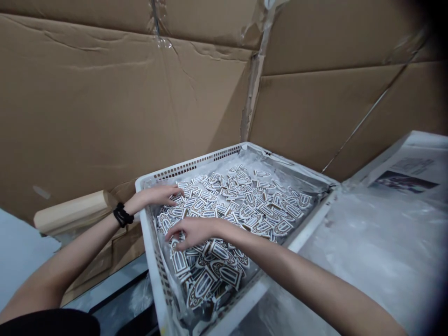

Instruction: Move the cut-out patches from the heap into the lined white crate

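Observation:
A white plastic crate (151, 252) lined with clear plastic film holds a heap of small flat window-shaped pieces (250, 199), white with brown scrollwork. My left hand (164, 194) reaches over the crate's left wall, its fingers stretched out on pieces near the far left corner. Nothing shows in its grasp. Closer to me, my right hand (194, 231) hovers low over the heap or touches it. Its fingers are curved, with thumb and forefinger apart, just above a window-shaped piece (179, 260). Whether the fingertips touch that piece I cannot tell.
Tall cardboard sheets (122, 102) stand behind the crate and meet in a corner. A cream-coloured roll (73, 212) lies to the left. Right of the crate are clear plastic film (378, 242) and a white printed package (416, 168). A black hair tie (123, 215) circles my left wrist.

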{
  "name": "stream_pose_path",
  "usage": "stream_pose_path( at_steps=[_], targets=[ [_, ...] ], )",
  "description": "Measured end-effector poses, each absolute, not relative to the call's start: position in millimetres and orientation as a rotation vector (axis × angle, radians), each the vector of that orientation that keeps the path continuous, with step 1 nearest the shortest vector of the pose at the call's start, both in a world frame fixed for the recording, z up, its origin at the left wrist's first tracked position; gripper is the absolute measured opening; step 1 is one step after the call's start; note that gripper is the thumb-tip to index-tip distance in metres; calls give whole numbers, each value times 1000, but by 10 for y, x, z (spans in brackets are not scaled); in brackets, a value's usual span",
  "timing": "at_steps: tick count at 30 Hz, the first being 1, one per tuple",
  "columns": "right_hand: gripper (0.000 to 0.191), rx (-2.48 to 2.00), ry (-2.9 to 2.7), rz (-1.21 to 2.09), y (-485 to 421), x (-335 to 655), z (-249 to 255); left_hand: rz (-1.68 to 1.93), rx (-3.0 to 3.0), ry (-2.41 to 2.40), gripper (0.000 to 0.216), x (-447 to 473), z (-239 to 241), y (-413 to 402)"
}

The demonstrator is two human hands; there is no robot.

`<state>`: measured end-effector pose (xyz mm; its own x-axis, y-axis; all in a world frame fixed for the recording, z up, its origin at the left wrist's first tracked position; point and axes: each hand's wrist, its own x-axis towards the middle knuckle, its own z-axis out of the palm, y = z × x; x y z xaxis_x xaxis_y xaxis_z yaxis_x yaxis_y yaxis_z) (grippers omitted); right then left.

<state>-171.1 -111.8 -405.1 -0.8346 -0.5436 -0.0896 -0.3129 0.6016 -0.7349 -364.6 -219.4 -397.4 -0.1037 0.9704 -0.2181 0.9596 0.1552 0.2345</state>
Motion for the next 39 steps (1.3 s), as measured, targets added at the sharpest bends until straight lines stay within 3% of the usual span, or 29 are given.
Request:
stream_pose_path(
  at_steps=[4,9,12,14,18,24,29,31,36,39],
  targets=[
    [15,-523,2719,-879,-1056,-1671,-3965,76,1846,2104,35,-3688,-4009,-2187],
    [31,-386,2364,-808,-991,-1648,-3970,35,1780,2166,30,-3659,-4008,-2205],
    [20,-256,2773,-827,-894,-1680,-3948,-50,1806,2239,23,-3599,-3970,-2205],
    [24,-158,3023,-672,-789,-1704,-3950,-25,1918,2257,21,-3535,-3930,-2188],
    [44,-163,2921,-439,-603,-1750,-4056,18,2106,2007,21,-3418,-3893,-2127],
    [17,-266,2790,-535,-573,-1818,-4174,-97,2158,1997,5,-3457,-3994,-2050],
    [47,-323,2839,-508,-637,-1787,-4200,-225,2128,2262,11,-3458,-3996,-2000],
    [50,-362,2861,-467,-675,-1779,-4210,-258,2118,2320,15,-3447,-3972,-1945],
    [34,-516,2911,-381,-753,-1802,-4188,-213,2127,2336,21,-3513,-3855,-1608],
    [12,-535,2941,-418,-726,-1811,-4133,-257,2074,2379,22,-3569,-3754,-1316]
  ],
)
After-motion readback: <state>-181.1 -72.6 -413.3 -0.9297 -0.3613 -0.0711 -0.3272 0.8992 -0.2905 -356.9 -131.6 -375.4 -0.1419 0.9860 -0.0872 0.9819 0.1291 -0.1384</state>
